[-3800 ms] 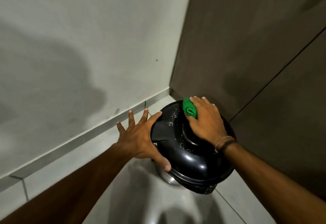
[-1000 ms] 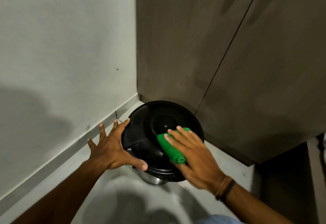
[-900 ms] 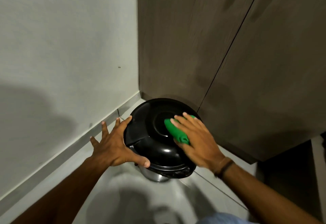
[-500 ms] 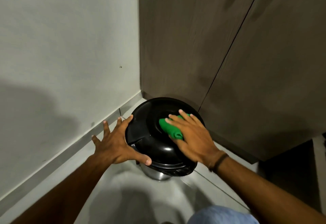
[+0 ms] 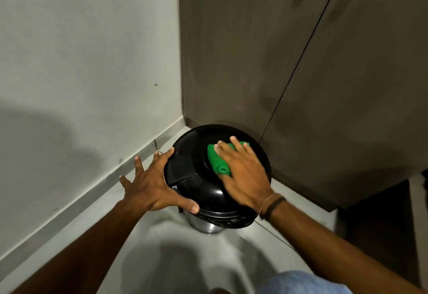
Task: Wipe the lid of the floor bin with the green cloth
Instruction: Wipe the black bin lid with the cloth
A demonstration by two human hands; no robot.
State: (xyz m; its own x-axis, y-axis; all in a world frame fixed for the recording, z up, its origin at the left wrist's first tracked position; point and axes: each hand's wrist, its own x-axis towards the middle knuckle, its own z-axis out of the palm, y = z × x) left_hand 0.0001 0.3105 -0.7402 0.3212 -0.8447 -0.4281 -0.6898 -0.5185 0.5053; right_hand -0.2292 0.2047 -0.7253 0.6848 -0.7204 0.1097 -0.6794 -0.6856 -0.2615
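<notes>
Two unclenched grips: left grip [image 5: 150, 184] splayed against lid [image 5: 196, 177], right grip [image 5: 243, 173] flat on green cloth [image 5: 216, 158].

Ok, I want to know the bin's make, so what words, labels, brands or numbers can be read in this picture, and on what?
None: no text can be read anywhere in the head view.
The black lid shows only glossy reflections.
The green cloth, the steel bin body, the wall and the cabinet doors are plain.

Likely home kitchen corner: wood-grain cabinet doors [image 5: 301, 62] at 1 o'clock, painted wall [image 5: 81, 50] at 10, tiled floor [image 5: 162, 259], floor bin [image 5: 206, 226].
</notes>
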